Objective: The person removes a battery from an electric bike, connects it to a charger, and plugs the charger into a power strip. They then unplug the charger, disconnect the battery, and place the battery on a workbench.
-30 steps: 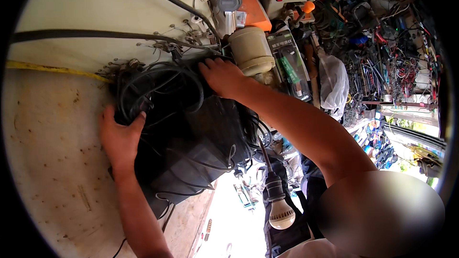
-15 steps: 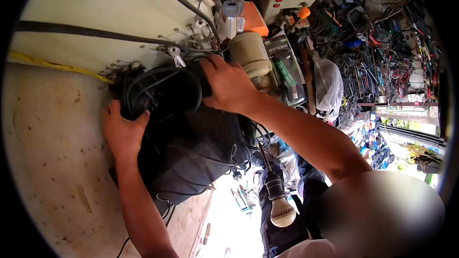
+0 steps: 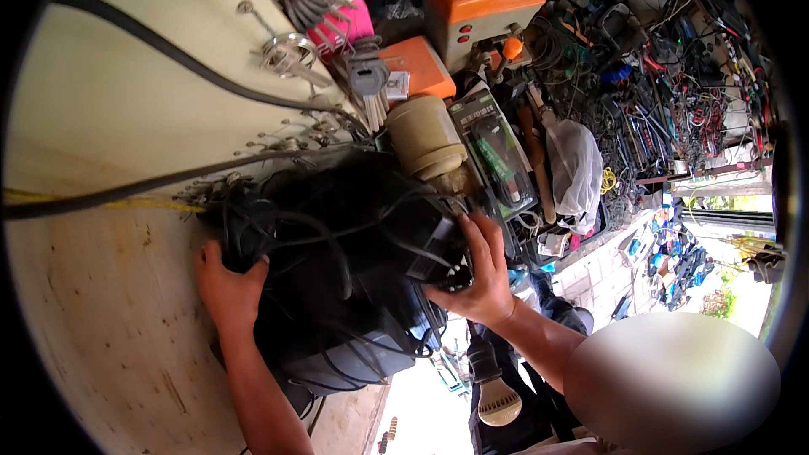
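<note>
A dark heap of black boxes and looped black cables [image 3: 341, 261] lies on the worn, pale surface in front of me. At its left end my left hand [image 3: 229, 291] is closed round a rounded black piece [image 3: 250, 232] with cable coiled about it. My right hand [image 3: 482, 274] grips the right end of a black box with slots [image 3: 434, 244], its thumb below and its fingers over the end. Loose cable crosses the top of the heap between the hands. Below sits a larger grey-black case [image 3: 350, 362]; the shade hides much of its shape.
Bunches of keys [image 3: 368, 80] hang along the cream panel [image 3: 143, 109] at the far left. A beige cylinder [image 3: 425, 135], a blister-packed tool [image 3: 497, 160] and an orange-topped machine [image 3: 483, 0] stand beyond the heap. A light bulb [image 3: 499, 402] hangs near my body. Tools crowd the right.
My right hand has come from the heap's far side down to its near right end, onto the slotted box. My left hand stays at the left end. The view has shifted.
</note>
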